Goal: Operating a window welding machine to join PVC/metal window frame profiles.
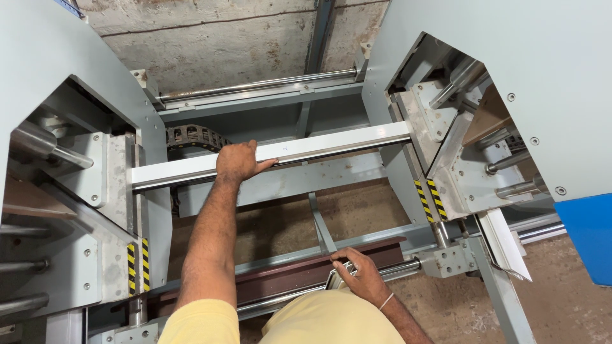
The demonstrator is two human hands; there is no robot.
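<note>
A long white bar [268, 156] is already laid across the gap between the two grey machine heads [76, 210], gripped at its middle by the left hand [239, 162], while nearer than the bar a short metal piece [338, 275] is held by the closed right hand [360, 274], not yet placed.

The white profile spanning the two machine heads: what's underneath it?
Under the white profile, where the left hand rests, a grey crossbeam runs, with brown floor lower down. A black cable chain shows behind. Its ends are hidden inside the machine heads.
</note>
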